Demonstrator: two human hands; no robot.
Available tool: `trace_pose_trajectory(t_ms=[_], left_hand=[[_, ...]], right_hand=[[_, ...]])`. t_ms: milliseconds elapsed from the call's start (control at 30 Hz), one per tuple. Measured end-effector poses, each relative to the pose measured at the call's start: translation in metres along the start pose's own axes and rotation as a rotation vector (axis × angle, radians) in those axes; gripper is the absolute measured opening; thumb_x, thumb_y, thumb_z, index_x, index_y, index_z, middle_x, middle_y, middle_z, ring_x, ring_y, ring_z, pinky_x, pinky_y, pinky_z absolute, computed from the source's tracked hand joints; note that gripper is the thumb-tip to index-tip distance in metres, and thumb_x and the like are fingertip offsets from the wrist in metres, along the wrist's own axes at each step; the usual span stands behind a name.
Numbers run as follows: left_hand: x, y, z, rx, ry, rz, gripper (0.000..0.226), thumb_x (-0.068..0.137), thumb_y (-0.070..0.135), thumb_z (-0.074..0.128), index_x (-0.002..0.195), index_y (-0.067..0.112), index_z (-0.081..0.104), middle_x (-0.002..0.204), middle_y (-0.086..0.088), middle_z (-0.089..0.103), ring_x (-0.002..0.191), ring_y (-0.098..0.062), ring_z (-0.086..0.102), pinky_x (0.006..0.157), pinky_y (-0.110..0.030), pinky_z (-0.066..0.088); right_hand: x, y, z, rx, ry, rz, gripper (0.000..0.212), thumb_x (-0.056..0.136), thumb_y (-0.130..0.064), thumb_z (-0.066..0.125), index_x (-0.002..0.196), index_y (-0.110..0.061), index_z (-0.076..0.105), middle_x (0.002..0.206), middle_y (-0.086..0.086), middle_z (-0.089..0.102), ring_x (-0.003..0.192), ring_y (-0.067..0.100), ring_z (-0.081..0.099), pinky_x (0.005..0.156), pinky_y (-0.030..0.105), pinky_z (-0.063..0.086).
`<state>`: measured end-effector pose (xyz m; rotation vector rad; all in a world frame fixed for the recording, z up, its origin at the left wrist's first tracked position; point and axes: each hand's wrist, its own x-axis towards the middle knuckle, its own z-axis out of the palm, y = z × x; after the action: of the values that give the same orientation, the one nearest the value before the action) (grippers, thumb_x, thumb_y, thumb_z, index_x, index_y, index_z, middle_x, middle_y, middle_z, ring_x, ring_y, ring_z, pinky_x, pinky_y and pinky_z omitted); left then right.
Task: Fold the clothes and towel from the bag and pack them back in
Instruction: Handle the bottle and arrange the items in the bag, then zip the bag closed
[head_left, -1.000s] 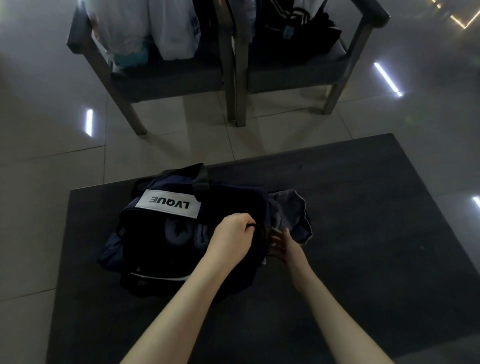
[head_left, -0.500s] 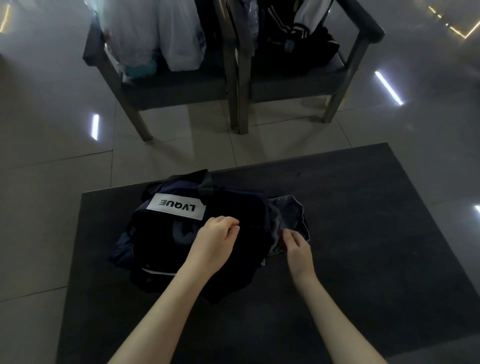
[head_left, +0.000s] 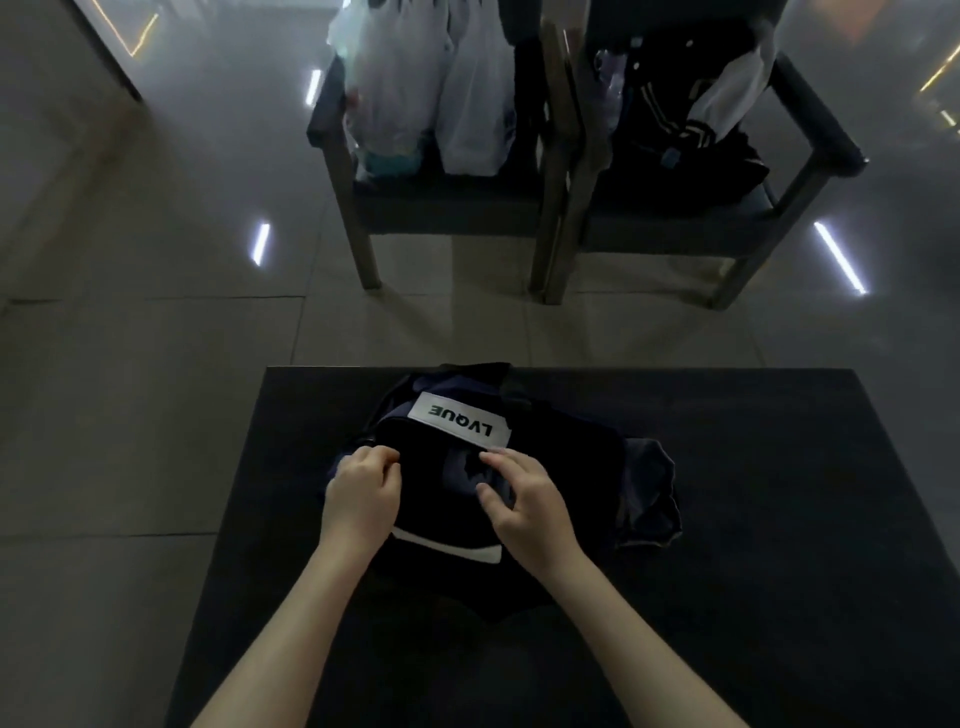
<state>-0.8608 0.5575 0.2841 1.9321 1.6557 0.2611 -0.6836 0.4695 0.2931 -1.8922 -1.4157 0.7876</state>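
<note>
Both my hands are on the navy LVQUE duffel bag (head_left: 571, 467), lying long-axis left-to-right by the dark surface's (head_left: 753, 519) far edge: left hand (head_left: 361, 499) pinches its left end, right hand (head_left: 530, 506) curls over bluish cloth (head_left: 465, 467) in the opening, grip unclear.

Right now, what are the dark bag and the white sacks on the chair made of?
Bag: looks like soft woven cloth with a dull finish. It sags and creases, and no shine shows. Its label looks like smooth white fabric or rubber, I can't tell which.
Sacks: probably thin plastic, faintly glossy. They are half see-through and crinkled.
</note>
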Motion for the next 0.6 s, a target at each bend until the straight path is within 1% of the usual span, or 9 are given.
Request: trace_pose_trajectory(t_ms=[67,167,300,400,467,533,600], left_hand=[[0.010,-0.023,0.000,-0.035,-0.034,-0.103,0.030,0.096,0.021,0.047,0.123,0.012,0.058,0.120,-0.003,0.057,0.110,-0.020,0.052,0.093,-0.041,0.045],[0.029,-0.053,0.005,-0.087,-0.158,-0.235,0.036,0.096,0.025,0.047,0.131,0.014,0.051,0.127,-0.004,0.053,0.112,-0.021,0.052,0.095,-0.043,0.046],[0.053,-0.073,0.016,-0.126,-0.277,-0.319,0.037,0.095,0.032,0.050,0.130,0.018,0.053,0.126,-0.004,0.058,0.113,-0.023,0.055,0.096,-0.043,0.046],[0.068,-0.077,0.022,-0.101,-0.273,-0.338,0.040,0.094,0.040,0.050,0.129,0.021,0.053,0.128,-0.003,0.055,0.117,-0.025,0.051,0.098,-0.043,0.043],[0.076,-0.077,0.025,-0.074,-0.257,-0.335,0.044,0.093,0.041,0.053,0.131,0.019,0.050,0.129,-0.004,0.052,0.119,-0.026,0.050,0.098,-0.044,0.042],[0.079,-0.074,0.028,-0.136,-0.217,-0.334,0.041,0.090,0.035,0.059,0.124,0.014,0.049,0.122,-0.005,0.056,0.111,-0.025,0.055,0.094,-0.045,0.045],[0.080,-0.072,0.028,-0.247,-0.154,-0.338,0.036,0.087,0.027,0.065,0.114,0.011,0.046,0.108,-0.004,0.059,0.098,-0.022,0.058,0.085,-0.038,0.048]], right_hand=[[0.010,-0.009,0.018,-0.075,-0.050,-0.037,0.044,0.088,-0.024,0.062,0.131,-0.013,0.056,0.134,0.000,0.053,0.128,0.012,0.044,0.107,0.017,0.028],[0.025,-0.016,0.042,-0.120,-0.089,-0.055,0.047,0.089,-0.026,0.061,0.134,-0.015,0.052,0.140,0.000,0.048,0.132,0.012,0.040,0.111,0.022,0.027],[0.037,-0.018,0.066,-0.193,-0.115,-0.083,0.048,0.088,-0.030,0.059,0.133,-0.015,0.053,0.140,0.001,0.049,0.132,0.014,0.040,0.112,0.031,0.029],[0.039,-0.019,0.078,-0.260,-0.068,-0.124,0.048,0.085,-0.034,0.052,0.127,-0.012,0.059,0.132,0.004,0.056,0.125,0.018,0.049,0.106,0.037,0.039],[0.040,-0.022,0.081,-0.293,-0.025,-0.146,0.047,0.085,-0.035,0.049,0.123,-0.012,0.061,0.126,0.002,0.060,0.120,0.018,0.053,0.100,0.038,0.045],[0.041,-0.026,0.083,-0.315,0.008,-0.165,0.044,0.085,-0.033,0.050,0.123,-0.014,0.061,0.126,0.001,0.060,0.119,0.016,0.053,0.100,0.035,0.044],[0.044,-0.029,0.084,-0.345,0.021,-0.187,0.045,0.085,-0.034,0.049,0.124,-0.015,0.060,0.129,0.001,0.058,0.121,0.016,0.051,0.102,0.032,0.039]])
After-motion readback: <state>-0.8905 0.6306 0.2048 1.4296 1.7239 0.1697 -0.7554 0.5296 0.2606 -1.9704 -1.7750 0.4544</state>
